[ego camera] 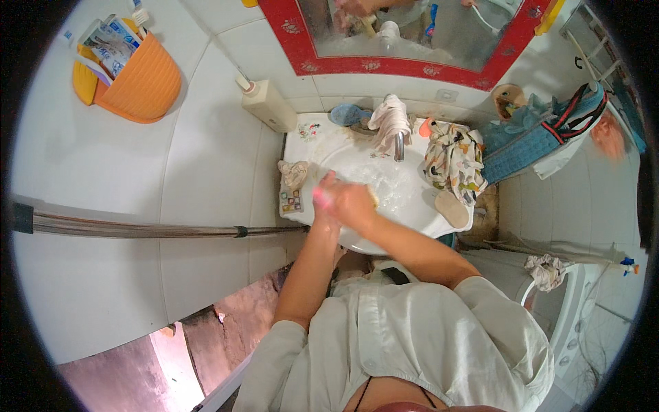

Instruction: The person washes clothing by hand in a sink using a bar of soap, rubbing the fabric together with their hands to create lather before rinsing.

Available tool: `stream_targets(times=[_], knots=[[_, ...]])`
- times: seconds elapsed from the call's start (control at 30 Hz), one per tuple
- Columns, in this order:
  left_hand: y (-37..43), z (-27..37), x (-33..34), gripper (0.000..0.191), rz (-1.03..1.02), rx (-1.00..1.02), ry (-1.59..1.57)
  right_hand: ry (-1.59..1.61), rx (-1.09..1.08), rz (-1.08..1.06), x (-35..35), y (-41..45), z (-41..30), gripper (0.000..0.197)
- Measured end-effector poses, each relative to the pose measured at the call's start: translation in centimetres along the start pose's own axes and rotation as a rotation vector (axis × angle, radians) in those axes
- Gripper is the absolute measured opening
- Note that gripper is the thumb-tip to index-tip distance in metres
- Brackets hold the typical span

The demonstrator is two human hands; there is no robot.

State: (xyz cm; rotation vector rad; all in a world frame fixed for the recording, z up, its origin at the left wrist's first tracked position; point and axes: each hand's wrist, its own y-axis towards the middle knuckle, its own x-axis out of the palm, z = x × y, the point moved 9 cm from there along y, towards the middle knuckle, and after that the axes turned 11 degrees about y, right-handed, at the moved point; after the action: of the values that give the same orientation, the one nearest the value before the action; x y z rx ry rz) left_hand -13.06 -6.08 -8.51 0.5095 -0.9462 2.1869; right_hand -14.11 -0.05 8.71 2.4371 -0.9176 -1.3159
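Observation:
Over the left part of a white washbasin [355, 242], my left hand [324, 200] and my right hand [352, 205] are pressed together, blurred. A bright pink patch shows at my left fingers; whether it is an object cannot be told. Something yellowish shows just beyond my right hand, partly hidden by it. The fingers of both hands are largely hidden. To the right of my hands, foamy water lies in the bowl below a metal faucet spout [399, 147], whose body is wrapped in pale cloth [390, 119].
Around the basin rim are a blue brush [350, 115], crumpled cloth [293, 174], a small multicoloured palette [291, 201], a patterned cloth [453, 159] and a beige oval item [451, 208]. A pump bottle [269, 105] stands at back left, below a red-framed mirror [370, 66].

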Motion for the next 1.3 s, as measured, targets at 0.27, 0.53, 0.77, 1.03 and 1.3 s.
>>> stream_targets(times=[0.27,0.53,0.77,1.03,1.3], knots=[[-4.3,4.8,7.0,0.025,-0.038,-0.016,-0.120,0.777,0.944,0.199,4.2,-6.2,15.3,0.043],[-3.7,4.9,5.4,0.018,-0.023,0.020,-0.135,2.347,1.179,0.062,8.9,-6.8,7.4,0.069],[-0.6,0.2,-2.0,0.034,-0.207,0.098,-0.048,0.530,0.138,0.268,-2.1,-1.0,1.4,0.017],[-2.2,-0.2,4.1,0.058,-0.339,0.048,-0.315,0.044,0.262,0.030,-0.7,0.8,3.2,0.034],[-2.8,1.0,4.9,0.033,-0.029,0.011,0.178,0.104,0.512,0.017,-0.1,-0.2,9.4,0.042]])
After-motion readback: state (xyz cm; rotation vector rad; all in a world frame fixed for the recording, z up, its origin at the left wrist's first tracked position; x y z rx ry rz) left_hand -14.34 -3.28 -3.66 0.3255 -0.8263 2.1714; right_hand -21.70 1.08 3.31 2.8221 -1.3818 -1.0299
